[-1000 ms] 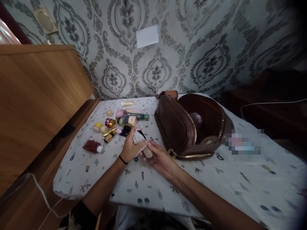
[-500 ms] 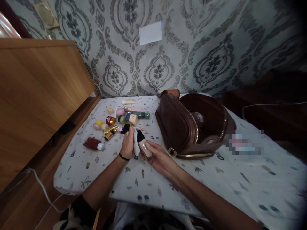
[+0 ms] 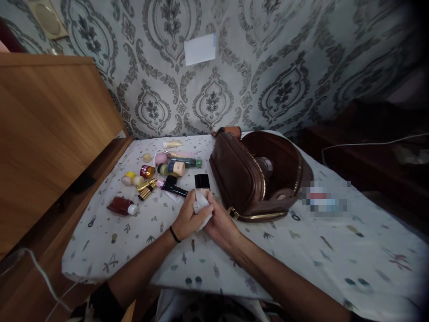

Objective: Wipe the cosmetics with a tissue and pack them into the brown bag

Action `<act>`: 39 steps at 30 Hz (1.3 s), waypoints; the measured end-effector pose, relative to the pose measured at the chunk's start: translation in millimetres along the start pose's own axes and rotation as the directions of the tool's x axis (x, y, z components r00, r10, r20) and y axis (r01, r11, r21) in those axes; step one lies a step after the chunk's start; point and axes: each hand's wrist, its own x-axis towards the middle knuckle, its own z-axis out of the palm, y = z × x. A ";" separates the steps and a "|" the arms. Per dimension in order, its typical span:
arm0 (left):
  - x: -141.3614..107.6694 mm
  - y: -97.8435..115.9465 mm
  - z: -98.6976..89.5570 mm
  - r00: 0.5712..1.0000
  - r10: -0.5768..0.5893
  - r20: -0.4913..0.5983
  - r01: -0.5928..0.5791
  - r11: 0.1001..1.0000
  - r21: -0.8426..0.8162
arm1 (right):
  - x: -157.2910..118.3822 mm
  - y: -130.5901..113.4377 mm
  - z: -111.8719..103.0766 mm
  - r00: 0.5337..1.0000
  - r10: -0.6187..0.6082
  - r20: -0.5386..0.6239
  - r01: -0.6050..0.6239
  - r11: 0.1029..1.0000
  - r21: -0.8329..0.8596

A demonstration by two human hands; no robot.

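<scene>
My left hand is closed on a white cloth or wipe and presses it against a foundation bottle. The bottle, with its square black cap pointing away from me, is gripped by my right hand; most of its glass body is hidden by the cloth and fingers. Just left of my hands lies a black tube. Right of them stands a brown leather bag, unzipped and gaping, with a round clear-lidded item inside.
Cosmetics lie on the left of the patterned cloth: a dark red bottle, gold tubes, a red jar, a green tube and a beige-and-blue bottle. A wooden cabinet borders the left; a patterned wall rises behind.
The foundation bottle has turned so its cap points away from me. The cloth has moved from beside the cap onto the bottle's body, and my hands have come together. The view has shifted slightly right.
</scene>
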 end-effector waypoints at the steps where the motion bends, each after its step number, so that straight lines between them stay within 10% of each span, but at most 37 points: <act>1: -0.7 0.4 0.1 0.999 0.046 0.017 -0.046 0.998 0.052 | -0.9 -1.0 0.2 1.000 0.022 -0.002 -0.022 1.000 -0.008; 8: -1.3 8.2 1.9 0.995 0.094 0.017 -0.095 0.992 0.080 | -4.3 -5.7 8.5 0.999 0.021 -0.036 -0.022 1.000 -0.022; 17: -0.9 5.5 -6.4 0.992 -0.055 -0.116 0.084 0.961 0.264 | -1.0 -7.4 -2.2 0.906 -0.423 0.002 0.389 0.833 -0.394; 24: -1.9 5.2 -9.1 0.992 0.126 0.009 -0.116 0.880 0.461 | -4.6 -19.4 -1.8 0.857 -0.512 0.053 0.448 0.690 -0.568; 39: 9.3 9.0 -15.8 0.957 -0.281 -0.073 0.276 0.958 -0.075 | -2.4 -24.8 0.3 0.908 -0.404 0.114 0.416 0.832 -0.368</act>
